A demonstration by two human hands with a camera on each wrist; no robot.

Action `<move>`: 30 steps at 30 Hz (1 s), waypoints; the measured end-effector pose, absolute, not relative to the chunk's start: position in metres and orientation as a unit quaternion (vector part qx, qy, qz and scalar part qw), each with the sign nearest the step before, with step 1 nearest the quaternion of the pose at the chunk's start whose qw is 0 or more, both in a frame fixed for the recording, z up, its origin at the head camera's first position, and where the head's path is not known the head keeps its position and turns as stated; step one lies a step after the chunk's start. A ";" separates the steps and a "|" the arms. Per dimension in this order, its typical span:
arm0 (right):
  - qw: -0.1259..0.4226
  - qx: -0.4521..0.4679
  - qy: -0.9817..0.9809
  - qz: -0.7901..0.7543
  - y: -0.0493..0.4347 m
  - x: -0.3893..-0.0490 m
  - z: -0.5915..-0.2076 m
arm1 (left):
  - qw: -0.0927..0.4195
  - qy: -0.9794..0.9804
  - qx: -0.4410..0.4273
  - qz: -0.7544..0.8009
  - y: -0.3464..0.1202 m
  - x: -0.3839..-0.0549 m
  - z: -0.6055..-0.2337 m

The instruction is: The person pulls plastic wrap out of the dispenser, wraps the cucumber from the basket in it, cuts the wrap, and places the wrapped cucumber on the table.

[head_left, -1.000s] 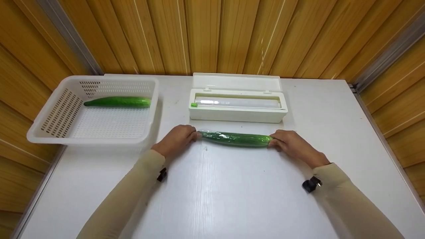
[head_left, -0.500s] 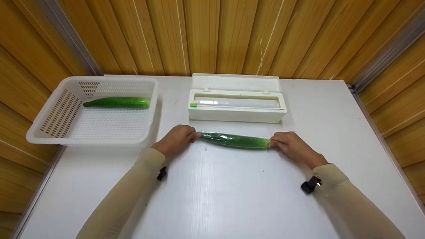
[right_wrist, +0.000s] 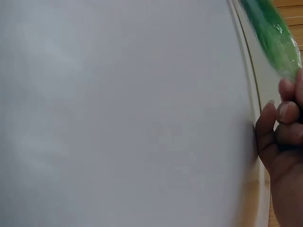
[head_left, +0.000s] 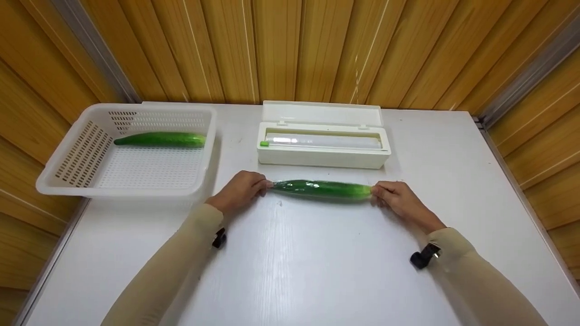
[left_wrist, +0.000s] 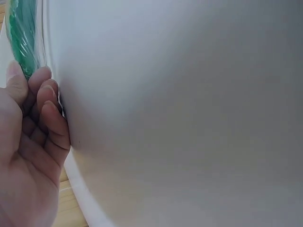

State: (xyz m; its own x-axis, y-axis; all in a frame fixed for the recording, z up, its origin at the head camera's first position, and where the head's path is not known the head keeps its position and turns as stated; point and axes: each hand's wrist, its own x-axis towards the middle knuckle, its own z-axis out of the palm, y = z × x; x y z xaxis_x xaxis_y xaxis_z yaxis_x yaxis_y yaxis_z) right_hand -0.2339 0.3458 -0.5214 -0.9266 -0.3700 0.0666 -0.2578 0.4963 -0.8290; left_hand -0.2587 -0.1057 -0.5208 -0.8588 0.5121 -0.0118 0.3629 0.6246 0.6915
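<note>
A cucumber (head_left: 321, 189) in shiny clear plastic wrap lies crosswise between my hands, over the white table. My left hand (head_left: 241, 190) pinches the wrap at its left end between thumb and forefinger. At the paler right end, my right hand (head_left: 401, 199) pinches the wrap likewise. In the left wrist view, the wrinkled film shows over the cucumber (left_wrist: 24, 40) just above the thumb tip, the left hand's (left_wrist: 33, 142) other fingers curling in. The right wrist view has the cucumber's light green end (right_wrist: 279, 42) close to the right hand's (right_wrist: 286, 123) fingertips.
Behind the cucumber stands a white wrap dispenser box (head_left: 324, 157), lid raised, with a roll of film (head_left: 321, 140) and a green slider (head_left: 264, 143). To the left, a white plastic basket (head_left: 145, 192) holds another cucumber (head_left: 161, 139). Wood-look panels (head_left: 276, 50) close off the table's back.
The wrapped cucumber has rolled between my hands, its shine and pale end shifting. My right hand has moved slightly right and toward me; my left hand stays nearly in place.
</note>
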 end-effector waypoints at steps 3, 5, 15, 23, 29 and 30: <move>0.069 -0.123 0.846 -0.515 0.341 -0.234 -0.518 | 0.100 0.884 0.252 0.380 -0.106 -0.257 -0.523; 0.079 -0.089 0.835 -0.537 0.338 -0.234 -0.516 | 0.099 0.878 0.253 0.393 -0.106 -0.256 -0.525; 0.112 0.029 0.830 -0.546 0.324 -0.241 -0.512 | 0.059 0.864 0.295 0.404 -0.113 -0.255 -0.525; 0.087 -0.001 0.920 -0.382 0.318 -0.240 -0.507 | 0.012 0.875 0.320 0.363 -0.113 -0.256 -0.524; 0.115 0.017 0.922 -0.370 0.317 -0.244 -0.505 | -0.008 0.876 0.331 0.352 -0.114 -0.256 -0.521; 0.122 0.019 0.917 -0.380 0.317 -0.245 -0.504 | -0.013 0.874 0.333 0.352 -0.114 -0.256 -0.521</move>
